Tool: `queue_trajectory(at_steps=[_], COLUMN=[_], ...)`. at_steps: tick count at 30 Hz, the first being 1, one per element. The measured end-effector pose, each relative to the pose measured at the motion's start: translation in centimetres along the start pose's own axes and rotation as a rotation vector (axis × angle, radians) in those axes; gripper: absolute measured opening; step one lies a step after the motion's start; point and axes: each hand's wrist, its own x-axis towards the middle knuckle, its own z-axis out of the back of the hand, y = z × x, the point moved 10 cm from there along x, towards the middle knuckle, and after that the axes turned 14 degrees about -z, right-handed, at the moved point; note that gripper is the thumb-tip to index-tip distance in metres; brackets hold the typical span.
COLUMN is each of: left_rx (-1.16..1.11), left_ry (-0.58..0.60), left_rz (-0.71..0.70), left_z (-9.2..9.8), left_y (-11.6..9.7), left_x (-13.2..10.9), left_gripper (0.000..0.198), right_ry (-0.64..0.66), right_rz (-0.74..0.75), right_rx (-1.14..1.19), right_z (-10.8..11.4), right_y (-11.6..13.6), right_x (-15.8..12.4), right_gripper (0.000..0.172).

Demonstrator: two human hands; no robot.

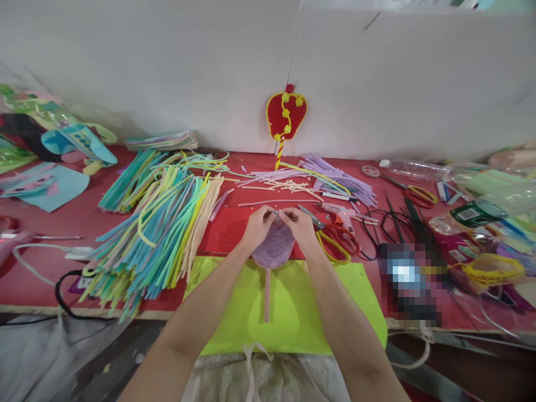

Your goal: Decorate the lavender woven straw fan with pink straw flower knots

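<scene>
A purple fan (273, 246) made of pipe cleaners lies with its rounded head away from me and its pinkish handle (267, 296) toward me. At the top of the fan, my left hand (259, 226) pinches the edge from the left. My right hand (300, 224) is closed at the same spot from the right, fingertips almost touching the left ones. Something small shows between the fingertips, too small to name. Under the handle spreads a lime-green sheet (226, 312). Yellow-and-red-handled scissors (335, 245) lie just right of my right hand.
Bundles of coloured pipe cleaners (154, 223) cover the left; purple pipe cleaners (339, 176) lie at the back. A red fan with yellow flowers (287, 117) stands against the wall. A pink glue gun (341, 215), black cables, more scissors (419, 195) and plastic bottles (469, 215) are right.
</scene>
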Motion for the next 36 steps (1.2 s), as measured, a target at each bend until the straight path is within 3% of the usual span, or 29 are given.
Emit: queue_trajectory(at_steps=[4, 9, 12, 18, 23, 26, 29, 31, 36], left_rx=[0.087, 0.309, 0.395, 0.391, 0.380, 0.378, 0.554, 0.674, 0.737], left_ry=[-0.046, -0.202, -0.109, 0.124, 0.210, 0.246, 0.279, 0.282, 0.346], left_rz=[-0.002, 0.003, 0.066, 0.130, 0.127, 0.131, 0.125, 0.031, -0.122], left_z=[0.6, 3.8, 3.8, 1.7, 1.5, 1.6, 1.8, 1.6, -0.2], left_y=[-0.2, -0.2, 0.9, 2.8, 3.1, 2.8, 2.0, 0.5, -1.1], left_x=[-0.2, -0.3, 0.1, 0.3, 0.1, -0.3, -0.6, -0.4, -0.7], left_gripper=[0.011, 0.013, 0.009, 0.013, 0.013, 0.015, 0.018, 0.030, 0.024], right_ry=[-0.008, -0.097, -0.094, -0.026, -0.048, -0.115, -0.073, -0.023, 0.031], right_rz=[0.007, -0.066, -0.121, -0.148, -0.087, 0.032, 0.063, 0.097, 0.149], right_rx=[0.024, 0.184, 0.282, 0.313, 0.100, -0.137, -0.229, -0.273, -0.350], right_z=[0.2, 1.5, 1.7, 1.2, 1.7, 2.5, 2.4, 2.0, 1.0], right_y=[0.0, 0.2, -0.1, -0.2, 1.3, 2.6, 2.6, 2.7, 3.1], right_x=[0.1, -0.1, -0.1, 0.1, -0.1, -0.6, -0.8, -0.9, -0.8], right_gripper=[0.029, 0.029, 0.030, 0.032, 0.034, 0.032, 0.028, 0.024, 0.019])
